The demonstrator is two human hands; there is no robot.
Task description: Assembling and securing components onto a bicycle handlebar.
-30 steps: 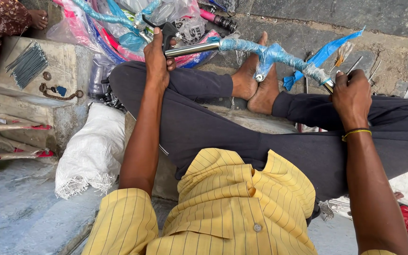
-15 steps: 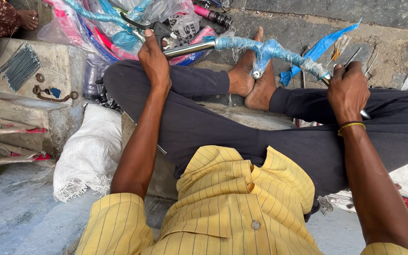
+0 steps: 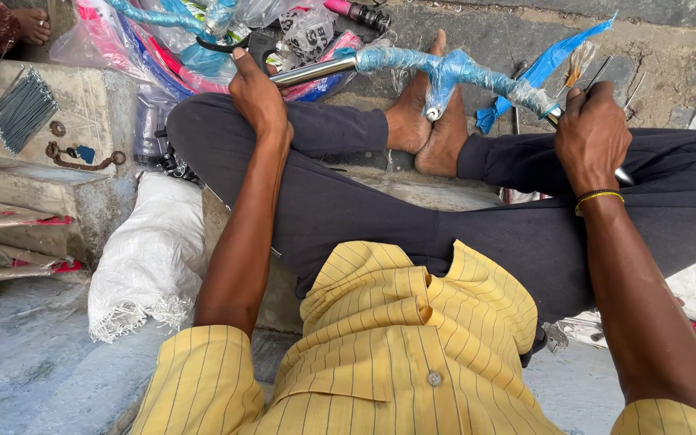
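Handlebars (image 3: 445, 68) of chromed metal, wrapped along the middle in blue plastic film, stretch across the upper centre of the frame above a seated person's crossed legs and bare feet (image 3: 432, 133). The left hand (image 3: 258, 97), upper left of centre, is closed around the bare chrome end of the bar, beside a black brake lever (image 3: 255, 40). The right hand (image 3: 594, 137), at upper right, is clamped on the other end, where a loose blue strip of wrapping (image 3: 549, 60) trails up toward the frame's top right corner. The two hands are well apart, one at each end of the bar.

The person wears a yellow striped shirt (image 3: 396, 354) and dark trousers (image 3: 348, 209), with a thin band on the right wrist. More bicycle parts in clear, pink and blue wrapping (image 3: 147, 44) lie heaped at the top left. On a stone block (image 3: 90, 105) at the left edge sit a bundle of grey spokes (image 3: 19, 109) and a few small rusty metal pieces. A white woven sack (image 3: 151, 258) lies below it at lower left, on the concrete floor (image 3: 18, 362). Another person's bare foot (image 3: 35, 22) shows in the top left corner.
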